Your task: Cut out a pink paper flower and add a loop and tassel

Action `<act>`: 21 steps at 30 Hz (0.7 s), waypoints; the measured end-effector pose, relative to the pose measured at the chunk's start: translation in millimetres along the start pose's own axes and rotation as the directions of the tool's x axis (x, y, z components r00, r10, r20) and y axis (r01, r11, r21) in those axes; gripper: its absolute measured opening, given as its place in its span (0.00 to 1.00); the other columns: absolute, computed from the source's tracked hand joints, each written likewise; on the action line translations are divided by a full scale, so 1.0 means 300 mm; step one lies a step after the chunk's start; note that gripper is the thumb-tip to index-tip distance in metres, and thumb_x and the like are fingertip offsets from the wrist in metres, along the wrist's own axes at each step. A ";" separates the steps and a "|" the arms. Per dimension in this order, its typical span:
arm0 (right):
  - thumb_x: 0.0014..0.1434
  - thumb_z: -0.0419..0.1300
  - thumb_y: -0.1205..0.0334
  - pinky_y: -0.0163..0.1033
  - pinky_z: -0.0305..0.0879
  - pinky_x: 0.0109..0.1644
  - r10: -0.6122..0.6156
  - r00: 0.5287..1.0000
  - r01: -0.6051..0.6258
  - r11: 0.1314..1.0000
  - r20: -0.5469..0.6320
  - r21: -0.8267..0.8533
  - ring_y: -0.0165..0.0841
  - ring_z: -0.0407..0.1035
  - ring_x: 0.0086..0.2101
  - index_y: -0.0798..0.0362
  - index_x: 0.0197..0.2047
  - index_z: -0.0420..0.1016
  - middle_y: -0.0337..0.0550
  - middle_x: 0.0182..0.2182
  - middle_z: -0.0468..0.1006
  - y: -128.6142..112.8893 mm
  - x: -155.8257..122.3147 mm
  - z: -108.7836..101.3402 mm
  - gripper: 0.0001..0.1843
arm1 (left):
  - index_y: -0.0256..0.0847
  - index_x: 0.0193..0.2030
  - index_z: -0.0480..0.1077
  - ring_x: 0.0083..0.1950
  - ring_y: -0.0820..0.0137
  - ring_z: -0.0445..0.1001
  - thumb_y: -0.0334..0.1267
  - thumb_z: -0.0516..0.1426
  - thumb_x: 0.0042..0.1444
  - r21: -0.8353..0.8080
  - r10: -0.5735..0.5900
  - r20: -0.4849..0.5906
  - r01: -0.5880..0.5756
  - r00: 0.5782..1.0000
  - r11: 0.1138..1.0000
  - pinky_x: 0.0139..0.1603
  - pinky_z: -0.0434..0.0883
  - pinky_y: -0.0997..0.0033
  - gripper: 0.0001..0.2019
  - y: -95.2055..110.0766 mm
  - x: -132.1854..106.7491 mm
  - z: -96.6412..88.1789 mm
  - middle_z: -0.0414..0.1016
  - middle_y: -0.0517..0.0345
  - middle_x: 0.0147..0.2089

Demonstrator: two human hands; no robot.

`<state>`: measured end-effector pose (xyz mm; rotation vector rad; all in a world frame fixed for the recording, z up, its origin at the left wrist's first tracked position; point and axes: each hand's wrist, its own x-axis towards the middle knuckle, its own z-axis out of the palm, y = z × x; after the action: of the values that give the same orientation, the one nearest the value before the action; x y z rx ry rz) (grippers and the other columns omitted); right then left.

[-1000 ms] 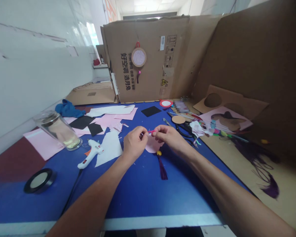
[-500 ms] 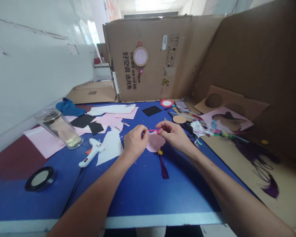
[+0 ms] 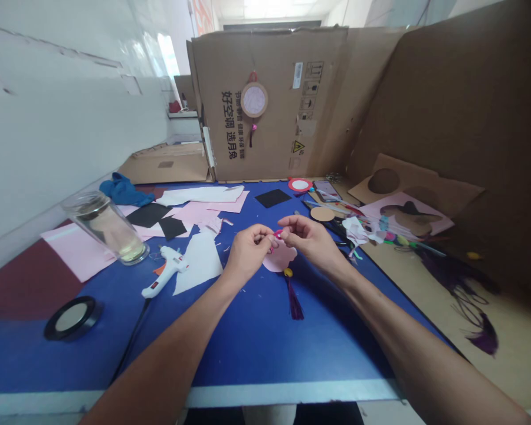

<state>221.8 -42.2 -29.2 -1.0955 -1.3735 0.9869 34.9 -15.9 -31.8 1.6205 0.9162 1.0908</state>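
Observation:
Above the middle of the table, my left hand (image 3: 251, 251) and my right hand (image 3: 308, 239) pinch a thin bright pink strip (image 3: 278, 234) between them. It is curled into a small loop, and the fingertips hide part of it. What it is made of is too small to tell. Just beneath my hands lies a round pink paper piece (image 3: 279, 258) with an uneven edge. At its lower edge sits a yellow bead (image 3: 288, 273) with a dark purple tassel (image 3: 295, 302) hanging towards me on the blue table (image 3: 248, 360).
A white glue gun (image 3: 166, 274), a glass jar (image 3: 126, 233) and a tape roll (image 3: 72, 319) are on the left. Paper scraps (image 3: 199, 262) lie around. A cardboard panel (image 3: 274, 141) stands behind, with a round ornament (image 3: 254, 100). Dark tassels (image 3: 451, 271) lie right.
The pink strip was drawn out straight between my hands and is now bent into a loop. My left hand has moved right, closer to my right hand.

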 end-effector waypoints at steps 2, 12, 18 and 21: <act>0.57 0.72 0.47 0.40 0.64 0.37 0.044 0.999 -0.044 0.999 0.014 -0.007 0.34 0.70 0.32 0.51 0.45 0.80 0.40 0.33 0.80 -0.002 -0.001 0.003 0.19 | 0.42 0.37 0.76 0.34 0.69 0.80 0.38 0.60 0.62 -0.027 0.000 -0.033 0.000 0.999 1.000 0.37 0.74 0.70 0.04 0.001 0.000 0.001 0.84 0.55 0.34; 0.56 0.70 0.46 0.39 0.61 0.35 0.092 0.994 -0.087 0.993 0.065 -0.081 0.32 0.65 0.30 0.50 0.36 0.77 0.37 0.30 0.76 -0.020 -0.012 0.020 0.17 | 0.43 0.37 0.75 0.35 0.68 0.80 0.37 0.59 0.64 0.087 0.087 -0.050 -0.083 0.995 0.993 0.39 0.74 0.67 0.04 -0.009 -0.002 0.005 0.83 0.58 0.34; 0.57 0.65 0.55 0.40 0.56 0.33 -0.033 0.999 0.028 0.953 -0.010 -0.302 0.32 0.63 0.29 0.50 0.32 0.76 0.36 0.27 0.74 -0.027 -0.005 -0.016 0.08 | 0.44 0.36 0.74 0.38 0.66 0.82 0.33 0.57 0.64 0.209 0.148 -0.074 -0.130 0.986 0.969 0.41 0.73 0.66 0.05 -0.013 0.005 -0.022 0.84 0.58 0.36; 0.56 0.66 0.57 0.40 0.59 0.36 -0.006 0.999 0.000 0.984 -0.033 -0.177 0.32 0.65 0.30 0.50 0.33 0.76 0.36 0.29 0.75 -0.029 -0.001 -0.026 0.06 | 0.44 0.36 0.73 0.35 0.67 0.80 0.34 0.58 0.64 0.182 0.132 -0.098 -0.112 0.986 0.977 0.39 0.73 0.67 0.05 -0.008 0.006 -0.021 0.83 0.58 0.34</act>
<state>228.7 -44.8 -20.1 -1.2362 -1.4562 0.8524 29.4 -11.8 -32.8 1.7956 1.0199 1.2221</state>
